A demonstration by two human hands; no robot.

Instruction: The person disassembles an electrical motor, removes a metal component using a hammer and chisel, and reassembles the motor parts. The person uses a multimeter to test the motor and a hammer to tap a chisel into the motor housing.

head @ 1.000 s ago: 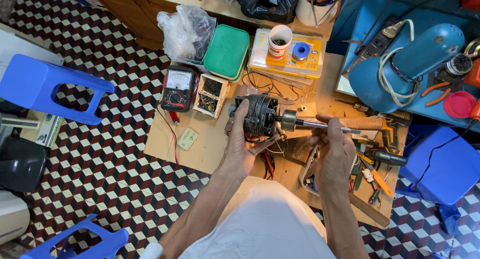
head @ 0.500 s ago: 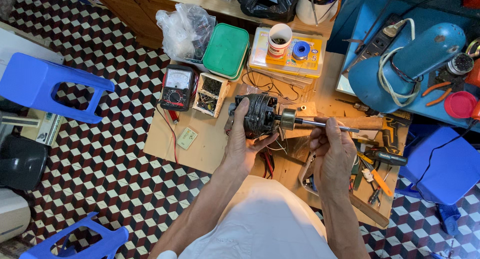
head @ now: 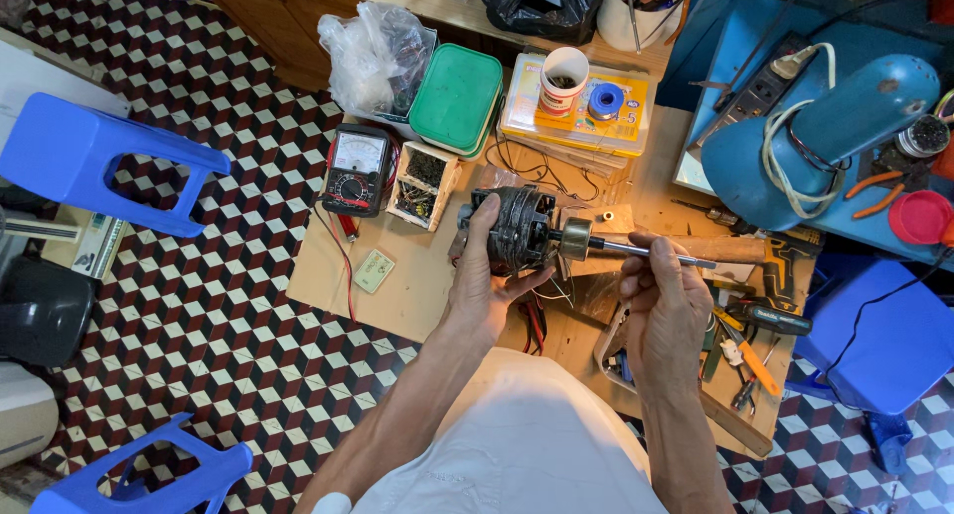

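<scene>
left hand [head: 484, 285] gripping motor [head: 517, 231], right hand [head: 664, 310] on shaft [head: 646, 248]

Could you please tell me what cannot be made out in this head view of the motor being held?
- Motor: its near side is hidden by the left hand.
- Shaft: how the right hand grips it; fingers cover it.
- Multimeter: dial reading too small.
- Blue fan housing: cut off by the right edge.

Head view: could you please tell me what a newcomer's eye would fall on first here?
At the centre, the left hand grips a dark electric motor over the wooden board, while the right hand holds its metal shaft. A multimeter lies left of it, and a big blue fan housing fills the upper right.
</scene>
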